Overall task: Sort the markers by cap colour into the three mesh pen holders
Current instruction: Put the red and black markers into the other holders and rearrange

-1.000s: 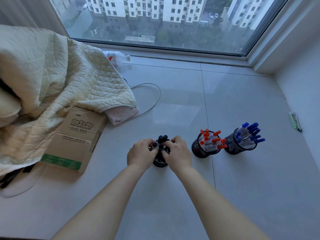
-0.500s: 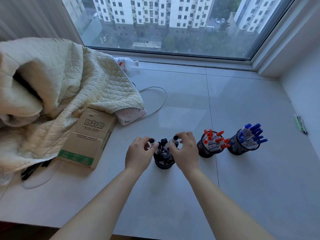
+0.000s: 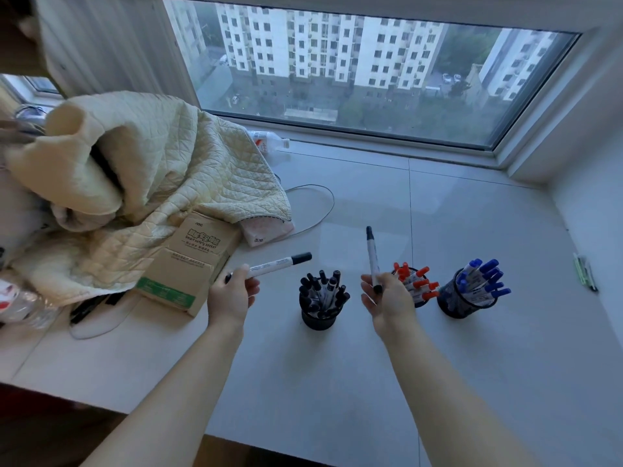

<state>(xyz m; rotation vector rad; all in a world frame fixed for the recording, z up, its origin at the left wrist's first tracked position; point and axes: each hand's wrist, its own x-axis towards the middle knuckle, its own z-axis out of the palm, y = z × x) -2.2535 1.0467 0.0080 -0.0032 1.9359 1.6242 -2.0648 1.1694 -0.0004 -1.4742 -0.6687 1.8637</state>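
Three black mesh pen holders stand in a row on the white sill. The left holder is full of black-capped markers, the middle holder has red-capped ones, the right holder blue-capped ones. My left hand grips a black-capped marker that points right, lifted left of the black holder. My right hand holds a second black-capped marker upright, between the black and red holders and partly in front of the red one.
A cardboard box lies left of my left hand, under a cream quilted blanket. A thin cable loops behind the holders. A plastic bottle lies by the window; green pens lie at the right wall.
Both hands were clustered on the markers in the black holder; now each has lifted one black-capped marker out and moved apart. The camera has tilted up and back.
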